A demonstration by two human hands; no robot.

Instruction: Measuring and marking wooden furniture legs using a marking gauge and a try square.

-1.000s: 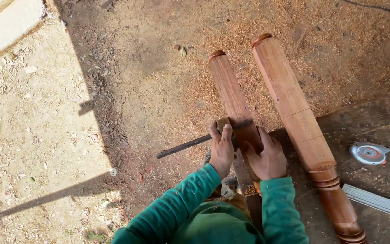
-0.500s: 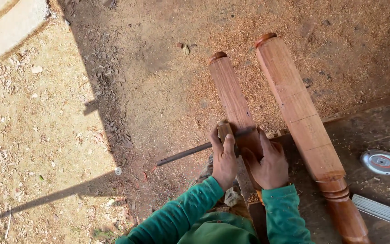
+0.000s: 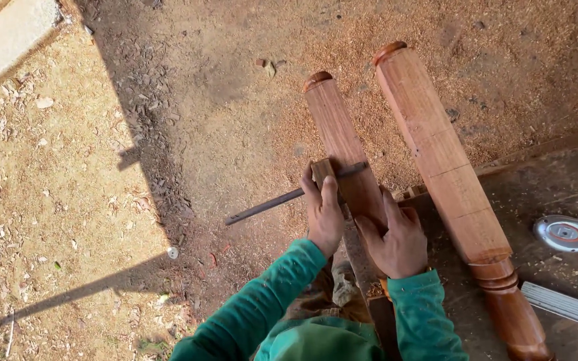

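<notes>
Two reddish wooden turned legs jut out over the sawdust-covered ground. The nearer leg [image 3: 342, 144] lies under both hands. My left hand [image 3: 324, 212] grips a small wooden block [image 3: 322, 170] pressed to the leg's left side; a thin dark metal rod [image 3: 269, 204] runs through it across the leg. My right hand [image 3: 396, 237] rests flat on the leg, holding it down. The second, thicker leg [image 3: 446, 167] lies to the right, untouched. Both sleeves are green.
A round grey tape measure [image 3: 565, 233] lies on the dark wooden bench [image 3: 556, 187] at right, with a metal ruler or bar [image 3: 563, 305] below it. A pale stone slab [image 3: 11, 33] sits top left. Sawdust and chips cover the ground.
The view has shifted slightly; the block with the rod sits a little further along the leg, and both hands stay on the leg.
</notes>
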